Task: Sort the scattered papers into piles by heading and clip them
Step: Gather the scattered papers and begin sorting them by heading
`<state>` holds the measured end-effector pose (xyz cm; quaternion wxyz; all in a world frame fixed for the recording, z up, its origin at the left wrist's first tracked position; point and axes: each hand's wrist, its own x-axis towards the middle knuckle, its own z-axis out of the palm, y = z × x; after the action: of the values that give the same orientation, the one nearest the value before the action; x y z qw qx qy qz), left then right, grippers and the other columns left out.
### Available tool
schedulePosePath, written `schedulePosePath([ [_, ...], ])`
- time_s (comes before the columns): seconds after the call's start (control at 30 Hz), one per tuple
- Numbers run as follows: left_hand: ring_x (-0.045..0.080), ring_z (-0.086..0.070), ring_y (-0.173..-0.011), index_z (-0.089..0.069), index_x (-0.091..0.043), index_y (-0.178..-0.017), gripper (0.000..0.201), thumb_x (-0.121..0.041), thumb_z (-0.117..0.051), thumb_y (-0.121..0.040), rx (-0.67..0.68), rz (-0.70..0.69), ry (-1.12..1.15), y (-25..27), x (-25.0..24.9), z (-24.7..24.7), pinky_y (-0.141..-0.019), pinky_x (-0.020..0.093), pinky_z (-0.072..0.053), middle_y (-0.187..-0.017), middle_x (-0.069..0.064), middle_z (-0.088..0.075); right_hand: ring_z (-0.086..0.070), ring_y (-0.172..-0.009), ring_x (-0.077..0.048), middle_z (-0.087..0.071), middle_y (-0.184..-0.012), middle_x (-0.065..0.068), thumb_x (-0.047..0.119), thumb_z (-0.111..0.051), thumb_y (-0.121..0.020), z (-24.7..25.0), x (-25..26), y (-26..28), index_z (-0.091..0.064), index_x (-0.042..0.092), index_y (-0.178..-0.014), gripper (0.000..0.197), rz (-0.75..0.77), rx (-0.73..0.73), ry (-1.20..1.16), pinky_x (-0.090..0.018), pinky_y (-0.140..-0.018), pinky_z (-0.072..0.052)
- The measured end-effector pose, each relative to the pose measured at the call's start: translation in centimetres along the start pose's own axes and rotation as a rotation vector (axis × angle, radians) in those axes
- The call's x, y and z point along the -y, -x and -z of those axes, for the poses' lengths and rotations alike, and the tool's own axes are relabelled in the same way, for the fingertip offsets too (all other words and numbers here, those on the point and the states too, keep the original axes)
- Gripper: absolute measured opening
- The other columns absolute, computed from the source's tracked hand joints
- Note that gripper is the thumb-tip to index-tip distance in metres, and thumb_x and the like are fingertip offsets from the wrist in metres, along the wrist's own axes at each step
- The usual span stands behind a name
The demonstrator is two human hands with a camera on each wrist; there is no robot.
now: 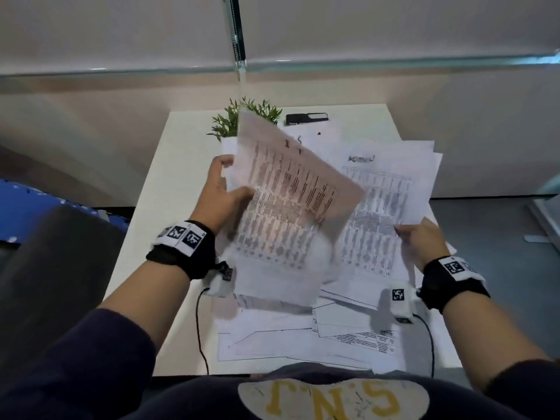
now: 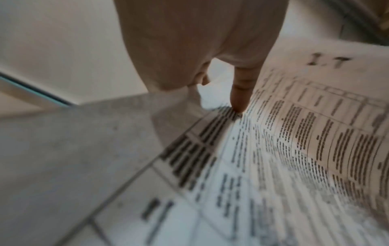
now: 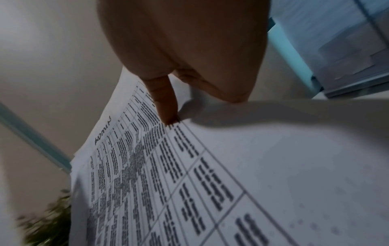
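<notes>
A sheet headed "I.T" [image 1: 291,189] lifts at centre frame, pinched at its edge by the left hand [image 1: 222,197]; the right hand [image 1: 424,237] grips a stack headed "Admin" [image 1: 381,207] at centre right, above loose papers [image 1: 288,338] on the table [image 1: 169,165]. Best read each heading before dropping a sheet. Motion blurs the print; a plant [image 1: 242,116] and a black object [image 1: 306,118], possibly a stapler, sit behind.

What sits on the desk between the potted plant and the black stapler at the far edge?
Nothing of its own: in the head view a short stretch of bare white desk separates the potted plant from the black stapler, with scattered papers nearer.
</notes>
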<state>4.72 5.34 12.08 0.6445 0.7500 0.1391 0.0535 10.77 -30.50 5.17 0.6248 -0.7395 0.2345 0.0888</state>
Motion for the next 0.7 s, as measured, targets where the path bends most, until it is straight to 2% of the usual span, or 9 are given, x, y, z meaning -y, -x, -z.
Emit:
schedulePosePath([
  [0.07,0.028,-0.069,-0.096,-0.03,-0.041,-0.131,0.078,-0.002,-0.073,-0.079,0.001,0.072,0.008,-0.1,1.3,-1.6,-0.085,0.044,-0.056,-0.109,0.017,-0.068,-0.065,-0.079,-0.016,-0.062,-0.092,-0.011,-0.012,-0.049,-0.092,-1.5,0.4,1.4,-0.06,-0.001,-0.102,0.018,0.026,0.087,-0.047,-0.014,-0.068,-0.049],
  [0.13,0.02,-0.066,-0.093,-0.017,-0.032,-0.141,0.088,0.003,-0.072,-0.082,-0.044,0.172,0.064,-0.1,2.6,-3.2,-0.08,0.033,-0.055,-0.104,0.011,-0.066,-0.069,-0.078,-0.014,-0.062,-0.085,-0.01,-0.015,-0.047,-0.091,-2.8,0.4,2.3,-0.058,-0.002,-0.097,0.018,0.026,0.163,-0.055,-0.013,-0.063,-0.049],
  [0.2,0.018,-0.063,-0.092,-0.027,-0.018,-0.138,0.069,0.003,-0.068,-0.086,-0.12,0.256,0.101,0.3,3.5,-4.5,-0.065,0.019,-0.05,-0.105,0.01,-0.064,-0.061,-0.111,-0.03,-0.064,-0.102,-0.019,-0.013,-0.046,-0.091,-3.6,-0.6,2.0,-0.063,-0.006,-0.104,0.023,0.017,0.245,0.061,-0.025,-0.088,-0.047],
  [0.27,0.026,-0.063,-0.104,-0.047,-0.006,-0.129,0.044,-0.003,-0.065,-0.089,-0.127,0.305,0.049,0.6,4.8,-5.2,-0.065,0.018,-0.046,-0.114,0.013,-0.065,-0.046,-0.13,-0.036,-0.06,-0.123,-0.024,-0.013,-0.043,-0.091,-3.8,-1.2,1.5,-0.066,-0.002,-0.119,0.038,-0.029,0.202,0.168,-0.029,-0.105,-0.035],
  [0.37,0.024,-0.064,-0.104,-0.056,-0.004,-0.121,0.028,-0.003,-0.059,-0.094,-0.089,0.331,0.061,1.1,6.2,-5.6,-0.069,0.019,-0.047,-0.113,0.009,-0.066,-0.054,-0.114,-0.031,-0.063,-0.106,-0.013,-0.008,-0.045,-0.091,-3.9,-1.3,2.9,-0.07,0.006,-0.117,0.039,-0.046,0.236,0.221,-0.026,-0.097,-0.041],
  [0.47,0.017,-0.063,-0.09,-0.054,-0.001,-0.123,0.027,-0.001,-0.054,-0.096,-0.087,0.366,0.062,1.6,6.5,-6.2,-0.058,0.013,-0.046,-0.111,0.01,-0.064,-0.055,-0.121,-0.028,-0.062,-0.127,-0.011,0.031,-0.045,-0.102,-4.5,-1.3,4.1,-0.065,0.012,-0.12,0.033,0.039,0.32,0.328,-0.023,-0.1,-0.04],
  [0.57,0.015,-0.062,-0.094,-0.053,0.001,-0.124,0.028,-0.006,-0.055,-0.097,-0.066,0.372,0.011,1.6,6.6,-6.4,-0.057,0.011,-0.044,-0.114,0.009,-0.063,-0.055,-0.125,-0.028,-0.056,-0.137,-0.015,0.073,-0.031,-0.09,-5.1,-1.2,4.5,-0.056,0.014,-0.13,0.076,-0.089,0.418,0.176,-0.024,-0.096,-0.043],
  [0.63,0.016,-0.063,-0.099,-0.053,-0.002,-0.124,0.029,-0.01,-0.056,-0.097,-0.067,0.332,-0.015,1.7,6.0,-6.6,-0.062,0.015,-0.044,-0.113,0.007,-0.064,-0.051,-0.13,-0.027,-0.054,-0.14,-0.011,0.051,-0.056,-0.092,-5.4,-1.1,4.7,-0.044,0.011,-0.141,0.064,-0.008,0.482,0.165,-0.026,-0.102,-0.041],
  [0.7,0.009,-0.061,-0.089,-0.054,-0.003,-0.124,0.027,-0.005,-0.055,-0.097,-0.116,0.252,0.025,1.9,4.6,-6.7,-0.058,0.01,-0.049,-0.106,0.004,-0.064,-0.061,-0.113,-0.021,-0.064,-0.123,-0.001,0.02,-0.066,-0.091,-5.6,-0.7,4.6,-0.053,0.013,-0.13,0.042,0.123,0.426,0.21,-0.032,-0.099,-0.049],
])
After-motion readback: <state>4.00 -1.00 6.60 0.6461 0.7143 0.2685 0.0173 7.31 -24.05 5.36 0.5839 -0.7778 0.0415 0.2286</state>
